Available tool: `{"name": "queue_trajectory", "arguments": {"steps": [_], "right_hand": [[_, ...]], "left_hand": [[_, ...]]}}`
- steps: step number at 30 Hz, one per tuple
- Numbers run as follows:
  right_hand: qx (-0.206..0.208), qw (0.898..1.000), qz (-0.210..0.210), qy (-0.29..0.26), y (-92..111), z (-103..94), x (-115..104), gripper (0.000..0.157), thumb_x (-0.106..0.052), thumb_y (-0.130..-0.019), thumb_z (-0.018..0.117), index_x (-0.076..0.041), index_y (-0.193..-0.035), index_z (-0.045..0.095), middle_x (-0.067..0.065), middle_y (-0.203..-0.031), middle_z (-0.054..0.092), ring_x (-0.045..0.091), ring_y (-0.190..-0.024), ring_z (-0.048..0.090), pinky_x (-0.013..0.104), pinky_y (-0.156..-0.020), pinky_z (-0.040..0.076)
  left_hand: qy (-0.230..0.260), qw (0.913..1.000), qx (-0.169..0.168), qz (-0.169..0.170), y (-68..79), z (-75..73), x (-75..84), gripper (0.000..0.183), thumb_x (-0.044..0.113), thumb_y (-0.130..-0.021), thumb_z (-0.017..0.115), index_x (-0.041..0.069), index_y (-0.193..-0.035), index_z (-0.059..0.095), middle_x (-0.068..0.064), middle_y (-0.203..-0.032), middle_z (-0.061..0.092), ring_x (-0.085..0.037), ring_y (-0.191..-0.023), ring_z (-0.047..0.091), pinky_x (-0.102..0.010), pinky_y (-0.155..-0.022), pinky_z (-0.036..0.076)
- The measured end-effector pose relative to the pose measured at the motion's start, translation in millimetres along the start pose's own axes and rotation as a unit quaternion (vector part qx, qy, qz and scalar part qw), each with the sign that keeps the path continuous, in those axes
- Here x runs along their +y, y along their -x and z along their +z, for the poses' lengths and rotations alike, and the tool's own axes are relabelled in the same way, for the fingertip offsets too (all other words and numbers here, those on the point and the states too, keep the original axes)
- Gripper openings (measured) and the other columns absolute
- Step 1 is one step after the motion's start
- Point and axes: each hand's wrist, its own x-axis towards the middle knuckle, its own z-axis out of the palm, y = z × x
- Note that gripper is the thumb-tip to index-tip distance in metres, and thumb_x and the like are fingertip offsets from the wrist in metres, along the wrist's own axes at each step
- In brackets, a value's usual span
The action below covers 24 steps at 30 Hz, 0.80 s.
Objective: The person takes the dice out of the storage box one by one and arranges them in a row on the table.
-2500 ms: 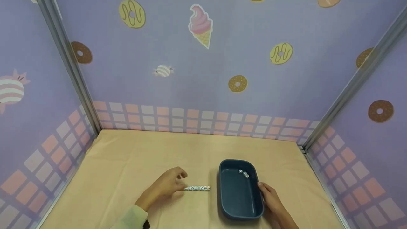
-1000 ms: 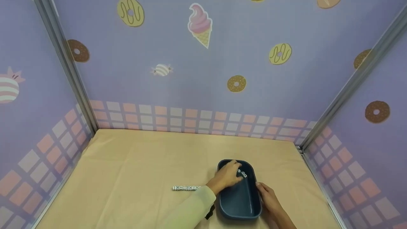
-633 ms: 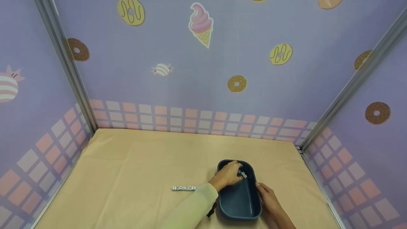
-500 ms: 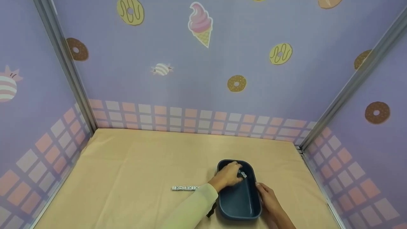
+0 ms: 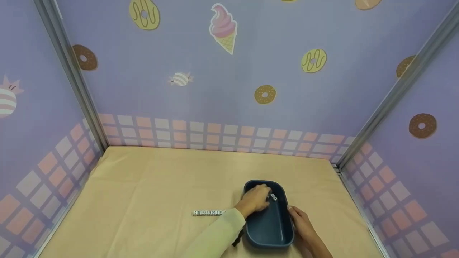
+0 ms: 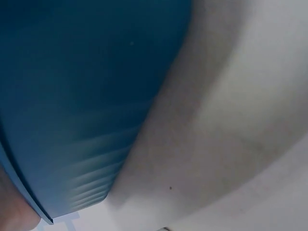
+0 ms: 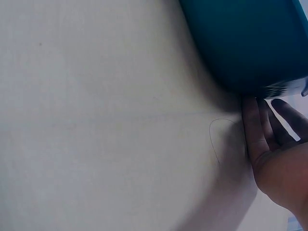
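Observation:
A dark blue rectangular tray [image 5: 267, 227] with rounded corners and upright walls stands on the cloth. My left hand [image 5: 255, 199] reaches over its left wall, fingers bent downward near the far end. Small white dice [image 5: 274, 197] lie in the tray beside those fingers; one is partly covered at the fingertips, and whether it is pinched is hidden. My right hand [image 5: 302, 222] holds the tray's right wall, with the thumb at the rim. Left of the tray, a straight row of dice [image 5: 208, 213] lies on the cloth, its right end covered by my left sleeve.
A beige cloth [image 5: 161, 179] covers the table. Purple walls [image 5: 172, 46] with printed sweets enclose the back and sides, joined by metal posts [image 5: 79, 82] at the corners.
My left hand has left the dice row and moved right into the tray. Over the last second it shifts slightly among the dice there. My right hand stays on the tray.

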Motion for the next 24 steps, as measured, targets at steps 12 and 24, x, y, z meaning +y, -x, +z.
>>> {"name": "queue_trajectory", "arguments": {"steps": [12, 24], "right_hand": [[-0.002, 1.000, -0.006, -0.007, 0.7, 1.3, 0.0, 0.050, -0.037, -0.106, 0.044, 0.002, -0.135, 0.056, 0.019, -0.138, 0.056, 0.037, -0.133, 0.047, 0.053, -0.113, 0.031], [-0.009, 1.000, 0.005, -0.007, 1.8, -1.8, 0.1, 0.061, -0.047, -0.103, 0.046, 0.001, -0.141, 0.051, 0.021, -0.146, 0.048, 0.040, -0.140, 0.037, 0.053, -0.116, 0.025]], "left_hand": [[0.010, 0.9998, 0.004, 0.014, 2.0, 5.4, -0.1, 0.017, 0.012, -0.086, 0.073, 0.023, -0.098, 0.071, 0.009, -0.093, 0.061, -0.006, -0.077, 0.054, -0.026, -0.072, 0.051], [0.000, 0.9970, 0.046, 0.063, 1.1, 5.2, 0.9, 0.016, 0.018, -0.088, 0.072, 0.024, -0.103, 0.070, 0.011, -0.095, 0.060, -0.004, -0.081, 0.056, -0.022, -0.075, 0.050]]}}
